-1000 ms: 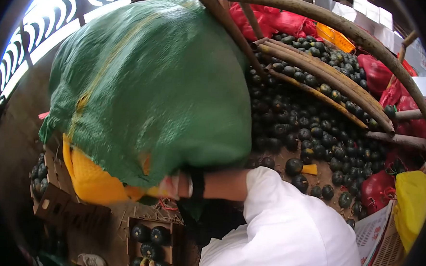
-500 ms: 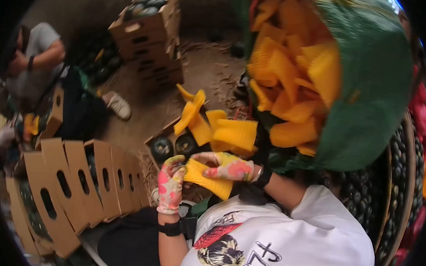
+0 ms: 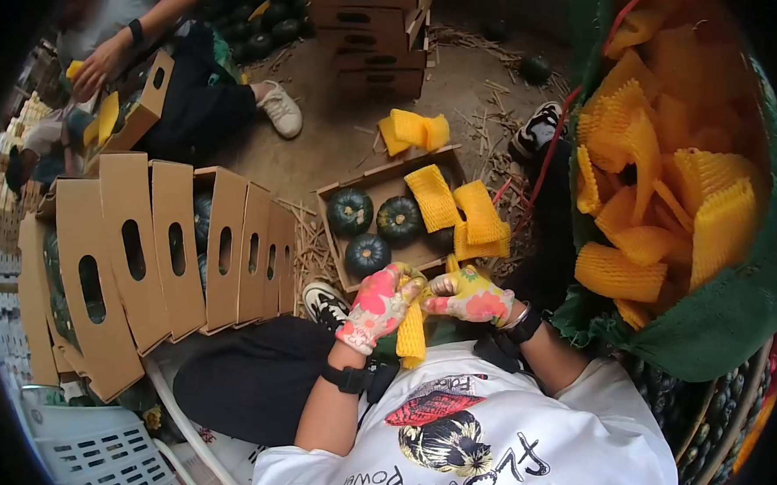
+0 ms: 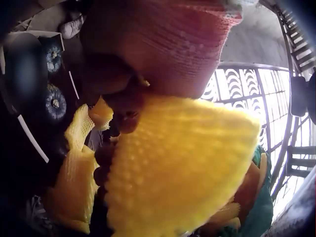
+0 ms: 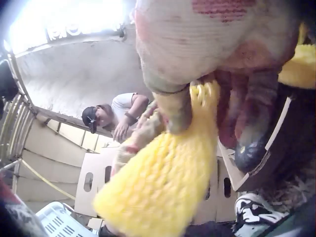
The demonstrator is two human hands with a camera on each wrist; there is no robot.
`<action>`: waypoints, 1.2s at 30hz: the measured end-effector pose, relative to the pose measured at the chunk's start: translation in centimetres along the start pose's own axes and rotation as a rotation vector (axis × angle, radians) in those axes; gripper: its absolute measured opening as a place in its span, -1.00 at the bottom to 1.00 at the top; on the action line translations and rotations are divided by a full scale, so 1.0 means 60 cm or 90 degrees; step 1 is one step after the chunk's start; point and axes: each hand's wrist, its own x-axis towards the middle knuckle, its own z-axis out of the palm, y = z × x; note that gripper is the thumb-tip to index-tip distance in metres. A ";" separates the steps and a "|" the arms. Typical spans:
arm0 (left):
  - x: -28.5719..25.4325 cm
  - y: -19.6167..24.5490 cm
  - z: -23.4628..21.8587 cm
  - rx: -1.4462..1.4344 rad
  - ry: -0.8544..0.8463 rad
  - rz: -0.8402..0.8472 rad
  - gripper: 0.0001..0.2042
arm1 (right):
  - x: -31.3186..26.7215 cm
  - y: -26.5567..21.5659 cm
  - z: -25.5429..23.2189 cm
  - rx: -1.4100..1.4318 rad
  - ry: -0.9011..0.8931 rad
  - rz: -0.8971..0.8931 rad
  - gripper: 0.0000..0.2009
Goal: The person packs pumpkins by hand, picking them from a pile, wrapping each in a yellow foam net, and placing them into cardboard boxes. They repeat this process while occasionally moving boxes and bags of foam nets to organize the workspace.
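Observation:
Both gloved hands are together over the near edge of a low cardboard box (image 3: 325, 239). My left hand (image 3: 374, 308) and my right hand (image 3: 472, 295) pinch the top of a yellow foam net sleeve (image 3: 412, 333), which hangs down between them. The right wrist view shows thumb and fingers on the narrow end of the sleeve (image 5: 168, 182), and it fans out wider below. In the box sit dark green pumpkins (image 3: 368, 255). More foam sleeves (image 3: 432, 198) lie across its right side, and another pair (image 3: 412, 130) rests at the far edge.
A green sack (image 3: 708, 347) full of yellow foam sleeves stands open at the right. Several cardboard boxes (image 3: 129, 255) lean in a row at the left, near a white plastic crate (image 3: 97, 447). Another person (image 3: 154, 19) works at the far left. Stacked boxes (image 3: 364, 44) stand behind.
My right arm has come back from the green sack. The foam sleeve, earlier stretched flat between both hands, now hangs down from them. The head view has swung left and down towards the box.

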 end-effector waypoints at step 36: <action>0.037 0.002 -0.030 -0.399 0.119 0.033 -0.37 | 0.148 0.006 -0.044 0.523 0.058 -0.177 -0.56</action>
